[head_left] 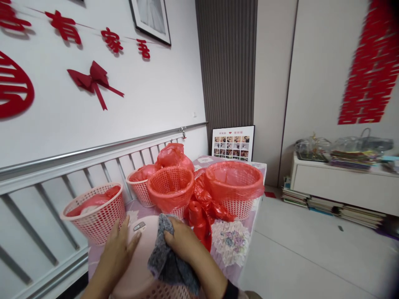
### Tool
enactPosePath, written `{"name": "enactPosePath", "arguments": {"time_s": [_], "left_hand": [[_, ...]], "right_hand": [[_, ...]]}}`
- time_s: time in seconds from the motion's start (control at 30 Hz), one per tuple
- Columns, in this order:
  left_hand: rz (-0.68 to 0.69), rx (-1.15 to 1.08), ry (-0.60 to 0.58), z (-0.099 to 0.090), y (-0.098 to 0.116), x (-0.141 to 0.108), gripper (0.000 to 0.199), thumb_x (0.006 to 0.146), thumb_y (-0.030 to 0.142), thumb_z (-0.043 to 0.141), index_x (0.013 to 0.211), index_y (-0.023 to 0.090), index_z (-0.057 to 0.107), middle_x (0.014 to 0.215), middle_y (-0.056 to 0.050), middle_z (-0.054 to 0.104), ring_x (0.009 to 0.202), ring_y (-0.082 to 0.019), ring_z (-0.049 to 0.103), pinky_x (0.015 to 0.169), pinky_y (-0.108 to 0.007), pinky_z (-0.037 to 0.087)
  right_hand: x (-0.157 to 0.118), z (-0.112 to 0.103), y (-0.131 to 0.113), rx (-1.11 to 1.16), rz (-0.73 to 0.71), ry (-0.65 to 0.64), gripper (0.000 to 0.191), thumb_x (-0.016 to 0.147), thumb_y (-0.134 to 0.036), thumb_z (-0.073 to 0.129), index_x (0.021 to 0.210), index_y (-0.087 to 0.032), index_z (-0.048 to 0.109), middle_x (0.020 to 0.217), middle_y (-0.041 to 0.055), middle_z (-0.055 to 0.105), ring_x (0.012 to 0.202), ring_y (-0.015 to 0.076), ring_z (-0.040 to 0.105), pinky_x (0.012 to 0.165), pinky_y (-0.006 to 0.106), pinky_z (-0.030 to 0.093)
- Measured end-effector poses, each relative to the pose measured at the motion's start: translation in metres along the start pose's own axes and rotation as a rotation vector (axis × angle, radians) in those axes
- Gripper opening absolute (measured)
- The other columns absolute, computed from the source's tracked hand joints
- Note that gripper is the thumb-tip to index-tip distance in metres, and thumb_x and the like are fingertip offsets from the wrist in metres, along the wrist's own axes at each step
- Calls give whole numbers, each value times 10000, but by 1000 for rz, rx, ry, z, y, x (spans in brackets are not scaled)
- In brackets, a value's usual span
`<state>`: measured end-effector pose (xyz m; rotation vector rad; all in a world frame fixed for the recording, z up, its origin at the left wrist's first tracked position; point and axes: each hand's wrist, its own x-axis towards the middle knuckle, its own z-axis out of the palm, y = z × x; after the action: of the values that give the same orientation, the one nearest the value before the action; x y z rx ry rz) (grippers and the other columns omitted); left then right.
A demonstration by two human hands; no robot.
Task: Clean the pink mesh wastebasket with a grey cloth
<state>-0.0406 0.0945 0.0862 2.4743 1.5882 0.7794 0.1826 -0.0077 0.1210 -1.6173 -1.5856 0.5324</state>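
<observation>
A pale pink plastic basket (141, 261) stands upside down close to me, its smooth bottom up and its perforated side showing at the lower edge. A small grey label (139, 226) sticks to that bottom. My left hand (120, 245) rests against the basket's left part, fingers stretched and thumb apart. In my right hand (179, 236) is a bunched grey cloth (165, 253), pressed on the right part of the basket's bottom. Beyond my right hand lies a roll of red plastic bags (196, 216).
Two baskets with red liners, the middle one (171, 187) and right one (235, 182), stand behind. Pink baskets at left (96, 207) and back (141, 191) hold red plastic. A lace-patterned cloth (230, 243) covers the table. A white railing (46, 216) runs along the left; a cabinet (330, 178) stands right.
</observation>
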Motion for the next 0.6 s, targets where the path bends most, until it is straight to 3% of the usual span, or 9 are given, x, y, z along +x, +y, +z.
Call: {"name": "enactPosePath", "arguments": {"time_s": [0.13,0.2,0.3,0.37,0.47,0.53,0.6], "left_hand": [[125,66,-227,-4,-5,15,779,909,611,383,1493,97,427,1563,-220,460,1486,-352,392,1219,-525,322],[146,112,-255,-6,-2,15,727,911,591,402,1475,138,472,1537,-203,503,1451,-348,449,1189,-524,367],[149,129,-249,-10,3,12,735,917,577,400,1494,123,447,1539,-209,498,1439,-342,467,1175,-515,384],[141,119,-264,-13,6,10,751,917,583,398,1500,110,434,1548,-222,482,1442,-350,460,1174,-525,380],[151,98,-281,-18,8,10,738,919,593,404,1492,131,451,1535,-210,503,1425,-350,479,1168,-536,385],[171,79,-269,-20,7,10,700,921,597,412,1486,188,468,1519,-173,529,1395,-339,515,1153,-536,407],[178,67,-248,-19,5,10,672,921,602,417,1471,223,491,1507,-152,543,1369,-335,541,1145,-534,419]], "right_hand": [[-21,-5,-4,-112,76,-4,573,869,-338,533,1397,-118,574,1296,231,672,1205,369,641,1039,508,477],[-14,-7,-2,-106,45,-21,557,861,-325,548,1389,-150,586,1310,205,674,1202,351,643,1039,485,478],[24,-6,2,-64,-52,-110,405,843,-258,573,1227,-214,692,1243,119,726,1108,287,672,982,409,502],[60,-1,2,-43,-74,-206,242,812,-211,613,1002,-223,762,1064,62,781,949,240,694,885,350,528],[107,10,4,-5,-48,-296,38,731,-177,715,717,-193,747,803,22,771,755,196,665,783,307,536],[121,17,8,55,-25,-296,64,740,-220,745,714,-161,749,780,18,758,730,179,657,770,289,530],[117,24,18,147,-8,-236,202,866,-282,651,886,-118,768,884,18,760,811,166,679,799,259,516]]}}
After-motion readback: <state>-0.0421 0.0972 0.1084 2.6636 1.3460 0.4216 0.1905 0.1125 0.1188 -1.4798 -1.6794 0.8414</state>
